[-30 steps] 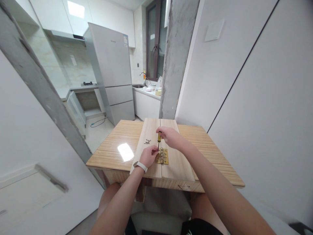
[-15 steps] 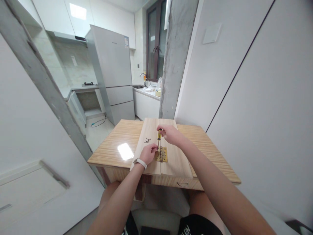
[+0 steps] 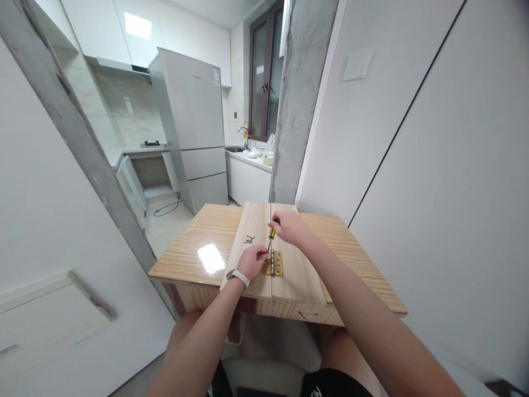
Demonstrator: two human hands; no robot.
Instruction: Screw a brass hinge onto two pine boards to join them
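A yellow and black screwdriver (image 3: 271,232) is held at its handle by the closed fingers of my right hand (image 3: 288,227). Its shaft slants down to the fingertips of my left hand (image 3: 253,260), which are pinched together by the upper left corner of a brass hinge (image 3: 278,263). What the left fingers pinch is hidden. The hinge lies across the seam between two pale wooden boards (image 3: 298,280), placed side by side. Several loose screws (image 3: 249,239) rest on the left board, just beyond my left hand.
Under the boards stands a wood-grain table (image 3: 185,242) with a drawer handle (image 3: 308,315) at its front. A grey fridge (image 3: 198,110) and a sink counter (image 3: 248,173) stand farther back. A white wall (image 3: 446,165) rises on the right.
The screwdriver's handle has tipped slightly to the right with my right hand. My left hand stays at the hinge corner. The whole view has shifted a little downward.
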